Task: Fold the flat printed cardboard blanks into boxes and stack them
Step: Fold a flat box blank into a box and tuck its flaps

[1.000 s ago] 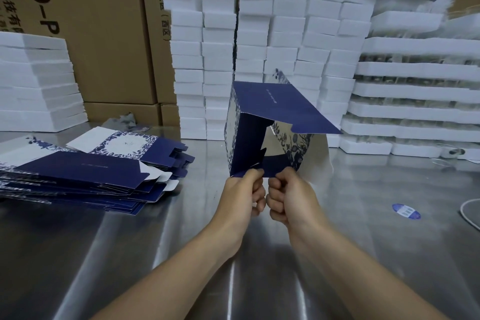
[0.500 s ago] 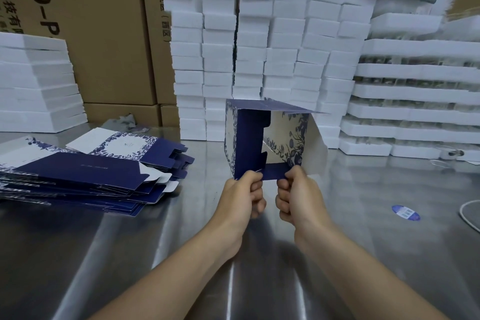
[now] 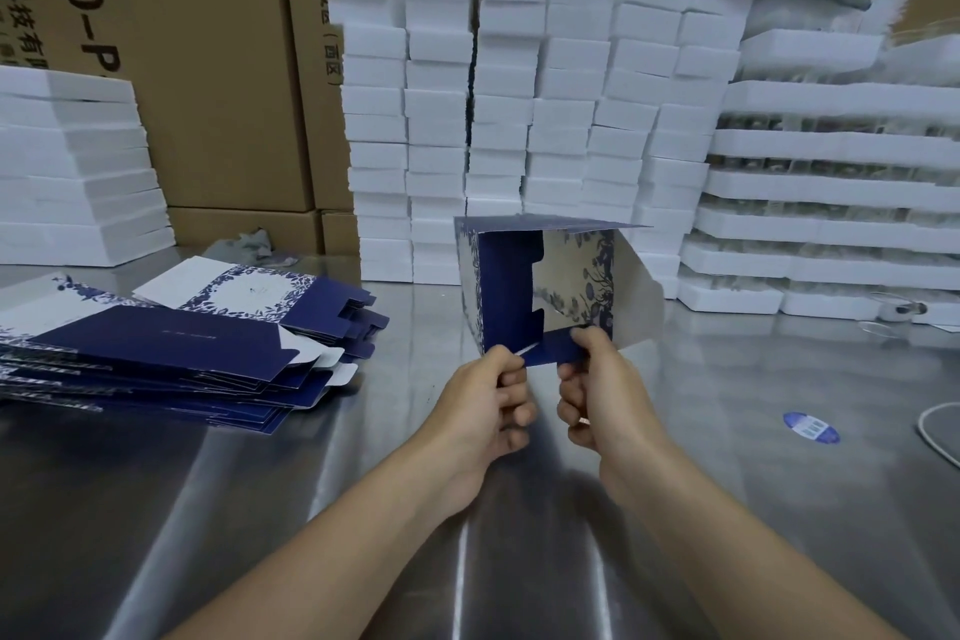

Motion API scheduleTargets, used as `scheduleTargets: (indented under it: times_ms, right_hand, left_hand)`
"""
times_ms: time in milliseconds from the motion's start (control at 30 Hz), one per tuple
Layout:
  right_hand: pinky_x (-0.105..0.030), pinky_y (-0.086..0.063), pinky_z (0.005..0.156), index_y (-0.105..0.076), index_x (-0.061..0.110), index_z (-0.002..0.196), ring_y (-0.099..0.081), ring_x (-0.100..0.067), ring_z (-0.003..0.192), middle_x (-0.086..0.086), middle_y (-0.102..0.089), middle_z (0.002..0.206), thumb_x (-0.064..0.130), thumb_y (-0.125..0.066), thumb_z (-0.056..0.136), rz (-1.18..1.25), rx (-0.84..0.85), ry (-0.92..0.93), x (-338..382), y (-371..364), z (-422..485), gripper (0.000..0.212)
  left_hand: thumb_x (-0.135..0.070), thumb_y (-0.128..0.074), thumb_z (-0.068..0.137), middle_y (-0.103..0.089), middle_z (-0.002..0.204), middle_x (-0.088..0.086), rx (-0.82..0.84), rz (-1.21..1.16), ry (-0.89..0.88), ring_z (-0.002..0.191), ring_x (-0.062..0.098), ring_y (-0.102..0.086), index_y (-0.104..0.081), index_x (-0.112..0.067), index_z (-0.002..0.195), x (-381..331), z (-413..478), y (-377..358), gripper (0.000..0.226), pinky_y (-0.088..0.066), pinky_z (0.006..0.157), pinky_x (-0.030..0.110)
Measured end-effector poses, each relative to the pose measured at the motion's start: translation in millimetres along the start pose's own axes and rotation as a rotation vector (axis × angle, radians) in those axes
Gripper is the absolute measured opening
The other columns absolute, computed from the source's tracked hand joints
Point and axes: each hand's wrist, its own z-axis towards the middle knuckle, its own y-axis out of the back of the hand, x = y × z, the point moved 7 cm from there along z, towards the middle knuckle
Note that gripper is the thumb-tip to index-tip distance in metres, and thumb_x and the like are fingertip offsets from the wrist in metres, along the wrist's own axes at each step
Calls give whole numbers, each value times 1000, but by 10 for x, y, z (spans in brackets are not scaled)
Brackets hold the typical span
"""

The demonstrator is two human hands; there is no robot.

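- half-folded box [image 3: 511, 286]: held up over the steel table [image 3: 260, 509], centre; open end faces the camera, top flap level, inner walls in view.
- left hand [image 3: 483, 400]: fingers curled, pinching the box's lower left corner.
- right hand [image 3: 602, 390]: pinching the lower blue flap, close beside the left hand.
- flat blanks [image 3: 171, 348]: loose pile on the table, left of the box, apart from it.
- white trays [image 3: 831, 182], right rear: stacked; dark contents between layers, too blurred to identify.
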Motion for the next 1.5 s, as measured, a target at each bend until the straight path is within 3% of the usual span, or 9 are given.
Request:
scheduleTargets:
  times_ms: [200, 400, 633, 833, 1000, 1167, 1267, 1367, 1500]
  right_hand:
    - [-19, -29, 41, -56, 12, 71, -39, -14, 41, -1, -44, 51, 21, -54, 102, -108, 4, 86, 49, 18, 38, 32]
    - [-38, -39, 63, -52, 15, 67, -47, -25, 60, 3, -52, 59, 38, -50, 92, -508, -89, 287, 220, 143, 21, 34]
    - [-48, -59, 76, -49, 43, 104, -73, -19, 66, 7, -72, 78, 78, -47, 83, -543, -39, 425, 242, 39, -79, 41]
    - [-55, -62, 77, -30, 81, 110, -76, -17, 62, 13, -65, 102, 47, -53, 102, -395, -67, 439, 244, 144, 21, 42]
    - [-54, -61, 82, -43, 62, 124, -77, -12, 73, 16, -67, 107, 30, -52, 102, -342, -169, 473, 340, 299, 43, 40]
    - [-33, -54, 68, -42, 65, 133, -73, 0, 85, 24, -65, 121, 16, -55, 97, -370, -103, 603, 398, 205, 0, 62]
    - [-26, -54, 93, -53, 60, 132, -58, 14, 116, 36, -44, 139, 12, -60, 92, -462, 32, 693, 372, 67, -37, 63]
    - [-11, -36, 101, -69, 46, 113, -43, 13, 131, 27, -28, 157, 22, -65, 86, -597, 102, 765, 341, -37, -66, 37]
    - [-24, -40, 107, -72, 44, 96, -40, -3, 144, 22, -24, 166, 56, -64, 87, -599, 44, 810, 377, -48, -125, 17]
  left_hand:
    - [-32, -69, 93, -59, 66, -4, -102, 118, 10, 61, 12, -63, -63, -19, 93, 39, 35, 123, 14, -47, 54, 27]
    - [-15, -77, 89, -68, 125, -12, -304, 83, -346, 105, 10, -71, -38, -47, 147, -221, 44, 363, 77, -61, 89, 36]
    - [-12, -81, 89, -67, 126, -6, -278, 105, -444, 115, 19, -71, -52, -52, 125, -270, 28, 345, 61, -65, 82, 41]
    - [-5, -53, 92, -62, 117, -7, -215, 44, -296, 110, 8, -64, -63, -42, 115, -237, 74, 308, 45, -62, 84, 36]
    - [-10, -41, 102, -80, 87, -13, -181, 91, -296, 80, 6, -78, -43, -59, 128, -290, 118, 326, 56, -62, 74, 35]
    - [-15, -51, 98, -80, 113, 0, -61, 89, -254, 98, 24, -80, -52, -67, 126, -244, 132, 249, 58, -62, 79, 39]
    - [-23, -65, 86, -80, 114, 2, -44, 26, -248, 103, 24, -79, -50, -55, 134, -226, 128, 247, 61, -63, 81, 41]
    - [-25, -71, 76, -81, 111, 2, -15, -20, -263, 105, 27, -78, -46, -46, 139, -235, 132, 229, 71, -62, 88, 48]
    - [-27, -78, 75, -81, 105, 4, -1, -86, -254, 100, 29, -79, -43, -29, 148, -241, 133, 218, 81, -65, 80, 45]
